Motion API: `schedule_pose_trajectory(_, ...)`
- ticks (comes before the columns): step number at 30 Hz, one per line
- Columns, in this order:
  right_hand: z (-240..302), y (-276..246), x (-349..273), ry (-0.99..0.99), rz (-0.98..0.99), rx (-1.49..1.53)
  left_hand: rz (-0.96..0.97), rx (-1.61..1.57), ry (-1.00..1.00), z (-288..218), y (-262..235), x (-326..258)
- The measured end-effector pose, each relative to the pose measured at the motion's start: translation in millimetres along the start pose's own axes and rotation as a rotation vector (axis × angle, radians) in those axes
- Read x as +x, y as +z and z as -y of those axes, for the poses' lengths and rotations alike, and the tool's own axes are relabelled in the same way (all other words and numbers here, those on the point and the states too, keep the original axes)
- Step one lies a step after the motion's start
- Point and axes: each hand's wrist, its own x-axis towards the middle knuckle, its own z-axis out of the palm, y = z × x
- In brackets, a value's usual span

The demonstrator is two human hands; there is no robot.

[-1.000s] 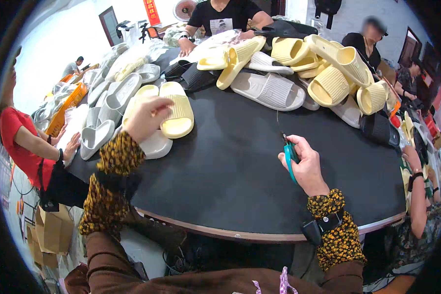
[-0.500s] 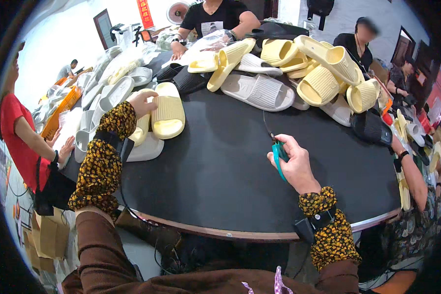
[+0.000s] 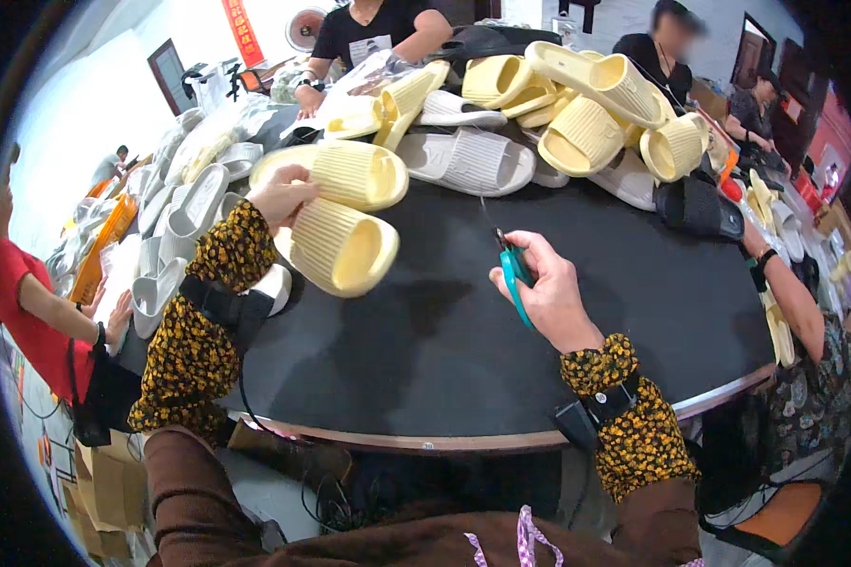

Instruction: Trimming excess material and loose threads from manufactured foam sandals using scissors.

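- From where I stand, taking the counter (image 3: pixel 501 378) as a dial with the wearer's edge at six, the left hand (image 3: pixel 284 197) is at ten, fingers bent and pinching a pair of yellow slippers (image 3: pixel 342 244) where the two meet; the underside of that grip is hidden.
- The slippers lie side by side, toes angled toward three and four.
- The right hand (image 3: pixel 553 288), at three, curls around teal-handled snips (image 3: pixel 514 283), dark tip toward eleven.
- Beyond the tip, toward twelve, rests a grey slipper (image 3: pixel 473 161).
- Yellow slippers heap up at one, the nearest (image 3: pixel 581 140) tilted.
- A black slipper (image 3: pixel 700 208) sits at two.
- Farther out, a person in red (image 3: pixel 43 293) stands at nine.
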Motion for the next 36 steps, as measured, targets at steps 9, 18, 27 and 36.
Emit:
schedule_pose_trajectory(9,-7,3,6,-0.031,-0.090,0.126,0.365,-0.165,-0.092,-26,89,-28)
schedule_pose_trajectory(18,-12,1,5,-0.060,-0.072,0.111,0.674,-0.506,-0.150,-23,106,-44)
schedule_pose_trajectory(27,-4,-4,7,0.023,-0.094,0.083,0.254,-0.755,0.136,-44,112,-64)
schedule_pose_trajectory(36,-6,-1,3,0.137,0.133,-0.137,0.092,-0.727,0.257,-31,115,-73)
